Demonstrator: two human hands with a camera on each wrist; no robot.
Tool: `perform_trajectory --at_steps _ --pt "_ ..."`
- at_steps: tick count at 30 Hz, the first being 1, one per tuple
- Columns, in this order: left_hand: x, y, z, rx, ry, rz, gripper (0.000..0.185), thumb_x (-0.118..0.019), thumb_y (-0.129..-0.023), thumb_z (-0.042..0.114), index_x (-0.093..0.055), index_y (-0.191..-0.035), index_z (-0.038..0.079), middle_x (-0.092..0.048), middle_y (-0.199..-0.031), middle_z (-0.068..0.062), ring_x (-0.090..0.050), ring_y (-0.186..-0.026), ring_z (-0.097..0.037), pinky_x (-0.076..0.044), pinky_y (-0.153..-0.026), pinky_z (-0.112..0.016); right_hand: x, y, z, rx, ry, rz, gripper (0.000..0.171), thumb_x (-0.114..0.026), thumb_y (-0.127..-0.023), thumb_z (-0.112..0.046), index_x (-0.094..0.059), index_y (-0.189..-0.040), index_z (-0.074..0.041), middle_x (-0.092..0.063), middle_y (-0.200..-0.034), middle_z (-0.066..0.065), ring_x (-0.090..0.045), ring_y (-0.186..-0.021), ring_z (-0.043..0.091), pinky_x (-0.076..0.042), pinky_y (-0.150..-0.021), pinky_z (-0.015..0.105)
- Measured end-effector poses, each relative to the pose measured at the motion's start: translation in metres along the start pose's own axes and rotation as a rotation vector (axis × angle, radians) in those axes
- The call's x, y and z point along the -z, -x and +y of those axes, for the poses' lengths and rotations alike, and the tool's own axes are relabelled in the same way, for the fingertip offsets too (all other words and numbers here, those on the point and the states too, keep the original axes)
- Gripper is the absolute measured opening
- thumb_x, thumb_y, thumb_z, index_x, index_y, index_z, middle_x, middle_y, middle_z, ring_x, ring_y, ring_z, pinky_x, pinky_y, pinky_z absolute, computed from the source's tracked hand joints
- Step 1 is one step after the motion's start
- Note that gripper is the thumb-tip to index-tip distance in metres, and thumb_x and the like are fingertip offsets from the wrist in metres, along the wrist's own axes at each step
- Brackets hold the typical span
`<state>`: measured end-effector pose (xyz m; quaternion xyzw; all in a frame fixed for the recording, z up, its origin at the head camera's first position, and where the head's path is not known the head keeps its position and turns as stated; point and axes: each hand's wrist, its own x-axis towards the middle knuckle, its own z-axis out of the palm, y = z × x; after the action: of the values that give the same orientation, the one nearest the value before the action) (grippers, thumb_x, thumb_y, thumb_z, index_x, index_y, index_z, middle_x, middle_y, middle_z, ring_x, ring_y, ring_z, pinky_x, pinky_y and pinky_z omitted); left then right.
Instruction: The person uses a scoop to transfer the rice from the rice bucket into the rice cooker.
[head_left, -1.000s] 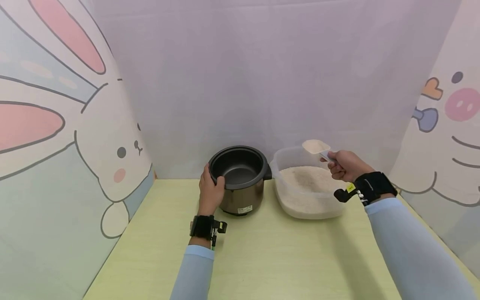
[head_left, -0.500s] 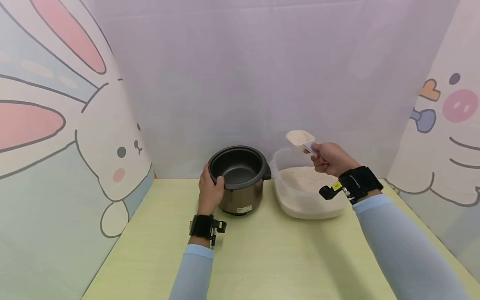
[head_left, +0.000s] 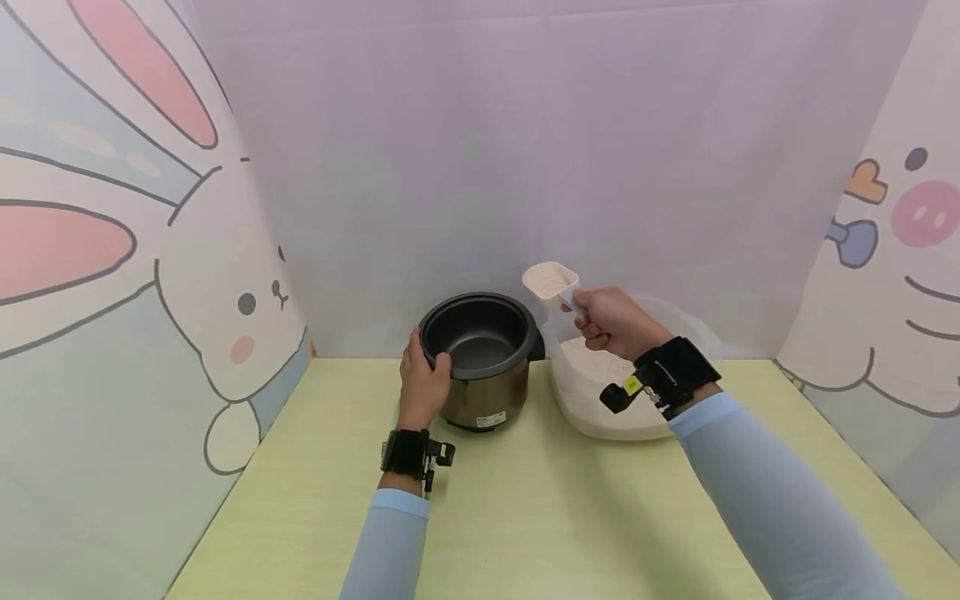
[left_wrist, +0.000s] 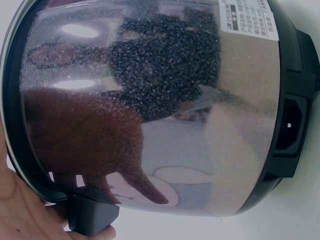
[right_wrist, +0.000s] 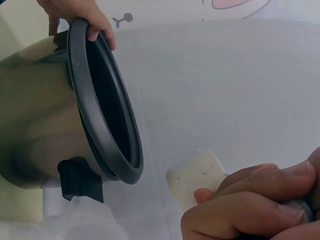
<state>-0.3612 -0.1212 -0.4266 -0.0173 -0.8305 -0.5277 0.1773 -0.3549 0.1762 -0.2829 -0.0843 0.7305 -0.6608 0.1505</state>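
A dark rice cooker pot with a black rim stands at the back of the yellow-green table; its shiny side fills the left wrist view. My left hand grips its left rim, thumb over the edge. My right hand holds the handle of a white scoop full of rice, raised just right of the pot's rim. The scoop is level beside the pot's rim. Below my right hand is a clear tub of rice.
Cartoon rabbit panels wall in the left and right sides, and a pale lilac sheet closes the back. The tub of rice stands right of the pot, close against it.
My right hand has carried the filled scoop leftward from over the tub to just beside the pot's right rim. The left hand and the pot have stayed put.
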Motion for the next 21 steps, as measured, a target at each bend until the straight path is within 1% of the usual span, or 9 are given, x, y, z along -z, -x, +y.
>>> perform_trajectory --at_steps 5,9,11,14,16,19,21 --pt "-0.001 -0.001 -0.004 -0.005 -0.008 0.003 0.074 -0.042 -0.099 0.03 -0.014 -0.165 0.015 -0.02 -0.167 -0.018 -0.019 -0.152 -0.039 -0.03 -0.115 -0.062 -0.016 -0.006 0.001 0.029 0.042 -0.01 0.038 -0.029 -0.114 -0.027 -0.048 -0.12 0.005 -0.034 -0.073 -0.001 -0.024 -0.054 0.009 -0.025 -0.051 0.023" --pt "-0.002 -0.001 -0.005 0.0 -0.004 0.003 0.074 -0.043 -0.099 0.031 -0.014 -0.165 0.015 -0.02 -0.167 -0.017 -0.019 -0.152 -0.038 -0.03 -0.115 -0.061 -0.024 -0.01 0.003 0.053 0.052 -0.011 0.041 -0.03 -0.114 -0.026 -0.046 -0.124 0.01 -0.032 -0.073 -0.002 -0.023 -0.054 0.008 -0.024 -0.051 0.024" --pt "-0.002 -0.001 -0.005 -0.003 -0.002 0.0 0.074 -0.043 -0.099 0.031 -0.014 -0.165 0.015 -0.02 -0.167 -0.017 -0.019 -0.152 -0.039 -0.03 -0.115 -0.061 -0.027 -0.012 0.004 0.065 0.051 -0.003 0.041 -0.03 -0.113 -0.026 -0.045 -0.124 0.011 -0.03 -0.071 -0.002 -0.022 -0.053 0.008 -0.023 -0.051 0.024" --pt "-0.002 -0.001 -0.005 -0.007 -0.004 -0.001 0.074 -0.043 -0.1 0.031 -0.013 -0.165 0.016 -0.02 -0.167 -0.017 -0.019 -0.153 -0.039 -0.03 -0.116 -0.061 -0.032 -0.014 0.006 0.077 0.068 0.023 0.036 -0.031 -0.113 -0.025 -0.046 -0.114 0.008 -0.028 -0.067 -0.003 -0.021 -0.053 0.008 -0.022 -0.05 0.024" --pt "-0.002 -0.002 -0.005 -0.009 -0.009 0.003 0.074 -0.043 -0.1 0.031 -0.013 -0.165 0.016 -0.02 -0.167 -0.017 -0.019 -0.153 -0.038 -0.03 -0.116 -0.061 -0.035 -0.016 0.007 0.085 0.095 0.048 0.034 -0.032 -0.113 -0.025 -0.047 -0.11 0.005 -0.026 -0.065 -0.003 -0.02 -0.053 0.009 -0.021 -0.05 0.024" --pt "-0.002 -0.002 -0.004 -0.01 -0.019 0.009 0.074 -0.043 -0.099 0.031 -0.013 -0.165 0.016 -0.02 -0.167 -0.017 -0.019 -0.153 -0.038 -0.029 -0.116 -0.061 -0.04 -0.018 0.008 0.093 0.143 0.082 0.035 -0.032 -0.113 -0.025 -0.05 -0.112 0.004 -0.025 -0.063 -0.003 -0.02 -0.053 0.01 -0.022 -0.05 0.025" --pt "-0.001 -0.002 -0.003 -0.009 -0.022 0.009 0.074 -0.042 -0.099 0.031 -0.014 -0.165 0.015 -0.02 -0.167 -0.017 -0.018 -0.153 -0.038 -0.028 -0.117 -0.061 -0.043 -0.019 0.008 0.1 0.163 0.087 0.034 -0.031 -0.113 -0.025 -0.051 -0.111 0.003 -0.024 -0.063 -0.003 -0.019 -0.053 0.01 -0.022 -0.051 0.026"
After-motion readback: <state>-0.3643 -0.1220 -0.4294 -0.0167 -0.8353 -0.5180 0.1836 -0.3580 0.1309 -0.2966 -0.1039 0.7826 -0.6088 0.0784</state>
